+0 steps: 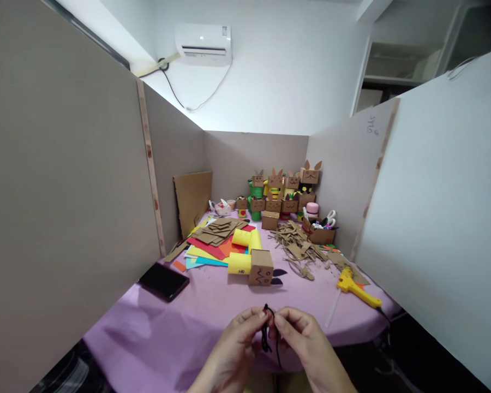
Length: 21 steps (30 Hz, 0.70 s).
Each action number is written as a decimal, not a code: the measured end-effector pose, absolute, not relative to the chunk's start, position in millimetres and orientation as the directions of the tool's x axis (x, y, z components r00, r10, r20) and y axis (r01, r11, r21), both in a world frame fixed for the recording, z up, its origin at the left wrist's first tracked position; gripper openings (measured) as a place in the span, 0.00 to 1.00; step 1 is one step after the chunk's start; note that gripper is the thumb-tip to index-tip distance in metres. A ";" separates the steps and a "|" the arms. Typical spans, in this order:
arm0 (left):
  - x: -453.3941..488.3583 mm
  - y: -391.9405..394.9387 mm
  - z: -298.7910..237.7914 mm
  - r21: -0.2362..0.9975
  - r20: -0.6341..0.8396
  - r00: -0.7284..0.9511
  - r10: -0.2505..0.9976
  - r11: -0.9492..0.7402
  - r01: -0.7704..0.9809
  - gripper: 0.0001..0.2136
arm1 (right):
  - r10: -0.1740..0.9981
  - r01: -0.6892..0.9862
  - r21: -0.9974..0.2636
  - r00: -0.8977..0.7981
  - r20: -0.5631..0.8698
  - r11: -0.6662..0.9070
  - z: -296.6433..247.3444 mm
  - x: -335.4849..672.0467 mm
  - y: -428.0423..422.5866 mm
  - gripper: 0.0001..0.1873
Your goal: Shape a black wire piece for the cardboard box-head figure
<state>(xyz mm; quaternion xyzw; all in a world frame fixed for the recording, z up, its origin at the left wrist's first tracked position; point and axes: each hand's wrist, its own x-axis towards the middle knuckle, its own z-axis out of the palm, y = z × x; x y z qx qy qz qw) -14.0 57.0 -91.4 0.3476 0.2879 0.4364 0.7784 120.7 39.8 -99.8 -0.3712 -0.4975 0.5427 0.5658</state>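
Observation:
Near the table's front edge, a thin black cord (265,337) is held between both hands, partly bunched, with a loose end hanging down. My left hand (240,335) pinches the bunched part between thumb and fingers. My right hand (297,333) is closed on another stretch of the same cord, close beside the left. Just beyond them lies a cardboard box head (262,267) with a drawn face and dark ears, joined to a yellow paper tube (239,263). Behind it are more yellow tubes (242,237).
A black phone (163,281) lies on the purple cloth (143,327) at left. Coloured paper (207,252) and cardboard pieces (216,232) are stacked behind. Right of them are cardboard scraps (298,240), a yellow glue gun (358,288) and a glue stick (333,308). Box-headed figures (275,188) stand at the back.

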 end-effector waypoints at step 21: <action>-11.3 56.1 -87.4 0.743 -0.159 0.304 0.939 0.316 -0.589 0.08 | 0.964 -0.243 -0.970 -0.248 0.094 0.032 -126.5 111.1 38.0 0.21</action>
